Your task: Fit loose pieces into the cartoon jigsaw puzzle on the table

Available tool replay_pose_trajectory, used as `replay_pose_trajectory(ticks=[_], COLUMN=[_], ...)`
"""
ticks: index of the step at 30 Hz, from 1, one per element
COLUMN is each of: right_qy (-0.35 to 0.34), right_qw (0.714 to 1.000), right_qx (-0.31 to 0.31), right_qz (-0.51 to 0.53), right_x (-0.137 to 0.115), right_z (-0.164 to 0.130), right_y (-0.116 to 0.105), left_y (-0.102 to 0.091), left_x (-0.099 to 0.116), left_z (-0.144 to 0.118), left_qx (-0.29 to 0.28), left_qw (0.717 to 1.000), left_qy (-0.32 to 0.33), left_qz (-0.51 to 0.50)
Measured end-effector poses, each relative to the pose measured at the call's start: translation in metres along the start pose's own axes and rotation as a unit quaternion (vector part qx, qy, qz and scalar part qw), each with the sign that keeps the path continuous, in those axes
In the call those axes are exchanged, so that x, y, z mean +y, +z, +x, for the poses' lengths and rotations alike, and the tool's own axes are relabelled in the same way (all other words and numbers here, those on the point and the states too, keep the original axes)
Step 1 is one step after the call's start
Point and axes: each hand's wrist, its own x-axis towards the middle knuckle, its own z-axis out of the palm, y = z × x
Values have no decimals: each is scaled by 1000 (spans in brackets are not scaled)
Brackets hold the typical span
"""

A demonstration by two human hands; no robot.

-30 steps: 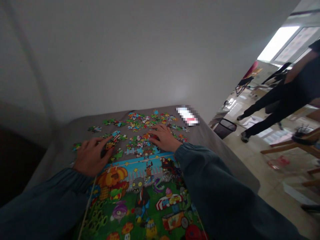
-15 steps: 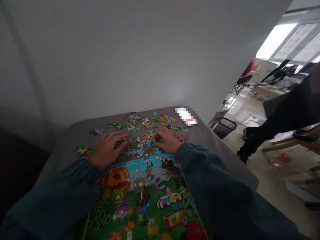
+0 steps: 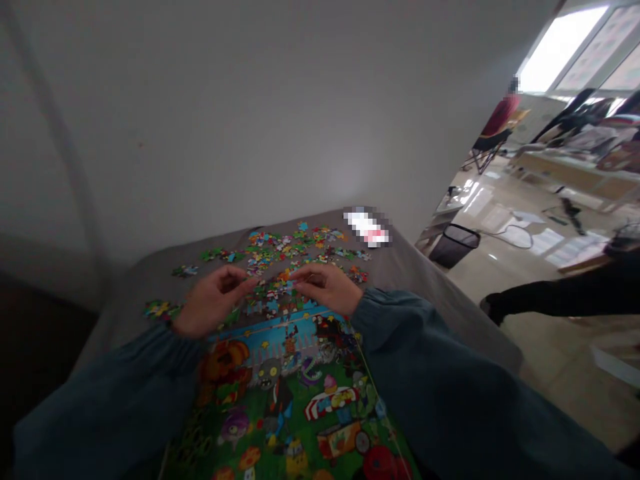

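Note:
Loose jigsaw puzzle pieces (image 3: 283, 248) in many colours lie scattered over the grey cloth on the table. My left hand (image 3: 213, 300) hovers over the pieces on the left, thumb and fingers drawn together in a pinch; what is between the tips is too small to make out. Facing it, my right hand (image 3: 327, 287) pinches what looks like a small puzzle piece above the heap, its fingertips partly blending with the pieces below. Nearer to me lies a cartoon picture sheet (image 3: 295, 400) with zombies, a pumpkin and mushrooms, its top edge beside the pieces.
A phone (image 3: 367, 227) with a lit, blurred screen lies at the table's far right corner. The white wall (image 3: 240, 120) rises behind the table. On the floor to the right stands a dark mesh bin (image 3: 454, 245). A person's dark-clothed leg (image 3: 560, 293) reaches in from the right.
Both hands have closed from a looser curl into pinches, and the right has shifted slightly left. The view has turned a little to the right. The other person's leg has moved lower.

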Motion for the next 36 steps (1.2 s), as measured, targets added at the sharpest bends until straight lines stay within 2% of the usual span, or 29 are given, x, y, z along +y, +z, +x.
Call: replay_pose_trajectory(ticks=[2,4,8,16,22,30,36], right_qy=[-9,-10,3,-19,-57,-54,-78], right_qw=[998,996,995,999,996,996,995], right_qx=[-11,-10,-7,40,53,64,54], right_qz=[54,89,96,2,-51,-41,-28], right_x=[-6,-12,-22,-29,-25,-25,-23], right_z=[-8,-15,-26,-36,-42,-43,-45], right_y=[15,29,43,52,60,59,62], left_y=[7,16,27,23,22,18,21], left_x=[10,16,19,18,16,13,11], left_z=[-28,-52,-78,-84,-86,-89,-91], left_qx=[13,-6,-7,-59,-61,-72,-52], left_qw=[995,986,976,986,988,991,992], left_qy=[-46,-84,-109,-89,-65,-45,-15], left_qz=[-90,-142,-190,-129,-130,-104,-118])
